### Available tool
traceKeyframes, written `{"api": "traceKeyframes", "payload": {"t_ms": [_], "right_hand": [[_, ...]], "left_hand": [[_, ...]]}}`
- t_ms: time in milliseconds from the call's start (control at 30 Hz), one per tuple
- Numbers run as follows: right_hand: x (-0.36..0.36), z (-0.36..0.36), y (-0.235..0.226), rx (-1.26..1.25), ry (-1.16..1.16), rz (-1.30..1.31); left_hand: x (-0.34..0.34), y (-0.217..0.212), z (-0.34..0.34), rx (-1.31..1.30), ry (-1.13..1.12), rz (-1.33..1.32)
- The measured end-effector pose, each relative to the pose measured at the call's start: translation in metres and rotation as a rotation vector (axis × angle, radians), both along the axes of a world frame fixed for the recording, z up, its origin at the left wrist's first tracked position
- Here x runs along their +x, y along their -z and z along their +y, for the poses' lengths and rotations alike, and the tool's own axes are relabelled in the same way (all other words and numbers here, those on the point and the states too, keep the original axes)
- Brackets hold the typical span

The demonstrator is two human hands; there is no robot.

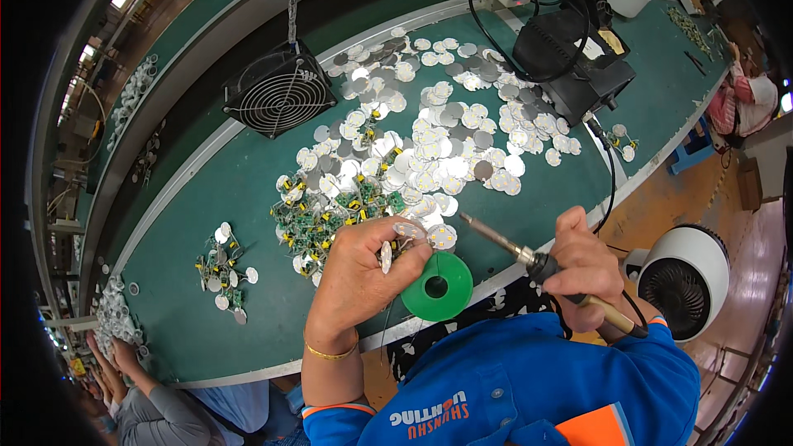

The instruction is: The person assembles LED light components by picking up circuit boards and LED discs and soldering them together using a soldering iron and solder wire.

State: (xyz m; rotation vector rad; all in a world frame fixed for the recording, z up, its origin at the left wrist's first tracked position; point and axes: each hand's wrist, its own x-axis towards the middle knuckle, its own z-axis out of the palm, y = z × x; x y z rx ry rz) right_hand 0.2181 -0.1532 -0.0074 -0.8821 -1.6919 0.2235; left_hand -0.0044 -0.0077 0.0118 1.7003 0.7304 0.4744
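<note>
My left hand [359, 268] pinches a small round white LED disc [387, 257] on edge over the green bench, another disc [410, 230] lying at its fingertips. Just right of it sits a green spool of solder wire [438, 287]. My right hand [581, 262] grips the handle of a soldering iron [529, 258], its metal tip pointing left toward a white disc [442, 237] beside the left fingers. Small green circuit boards [318, 227] with yellow parts lie heaped just beyond the left hand.
A wide pile of round white and grey discs [438, 128] covers the bench middle. A black fan [279, 91] stands at the back left, a black soldering station [578, 54] at the back right, a white fan [686, 281] off the bench edge. Another person's hands [116, 355] work lower left.
</note>
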Motion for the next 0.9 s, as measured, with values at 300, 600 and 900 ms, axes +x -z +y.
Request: {"api": "traceKeyframes", "payload": {"t_ms": [300, 600, 900], "right_hand": [[-0.009, -0.006, 0.003, -0.017, -0.049, 0.091], [-0.012, -0.005, 0.002, -0.064, -0.076, 0.069], [-0.014, -0.004, 0.007, -0.063, -0.066, 0.050]], "left_hand": [[-0.002, -0.006, 0.001, 0.054, 0.043, 0.076], [-0.003, -0.002, 0.002, 0.081, 0.058, 0.023], [-0.002, -0.003, 0.003, 0.046, 0.077, 0.013]]}}
